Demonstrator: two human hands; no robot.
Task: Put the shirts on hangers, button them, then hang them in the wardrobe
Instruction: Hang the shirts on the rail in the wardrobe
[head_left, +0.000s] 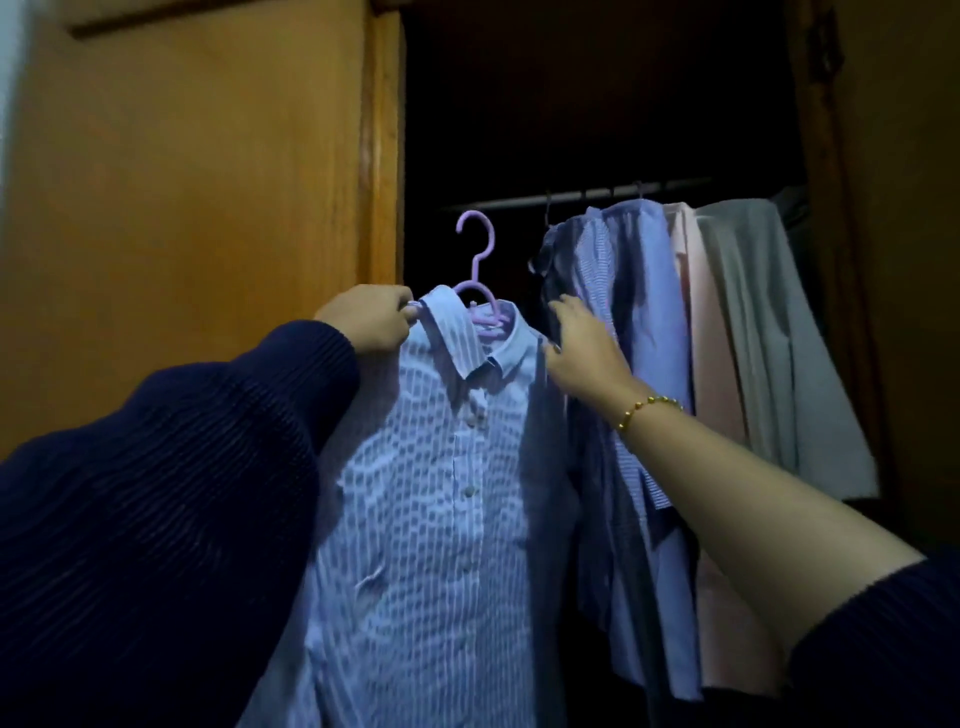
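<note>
A light blue striped shirt (431, 493), buttoned down its front, hangs on a lilac plastic hanger (475, 260) that is held up in front of the open wardrobe. My left hand (369, 322) grips the hanger's left shoulder through the shirt beside the collar. My right hand (582, 348) reaches past the shirt's right shoulder, fingers straight, touching the dark garment among the hung shirts (649, 364). The hanger's hook is free in the air, below and left of the wardrobe rail (519, 201).
Several shirts hang on the rail at the right: blue striped, plain blue, pink (706, 364) and grey (763, 338). The orange wooden wardrobe door (182, 208) stands at the left. The rail's left stretch is bare. The wardrobe inside is dark.
</note>
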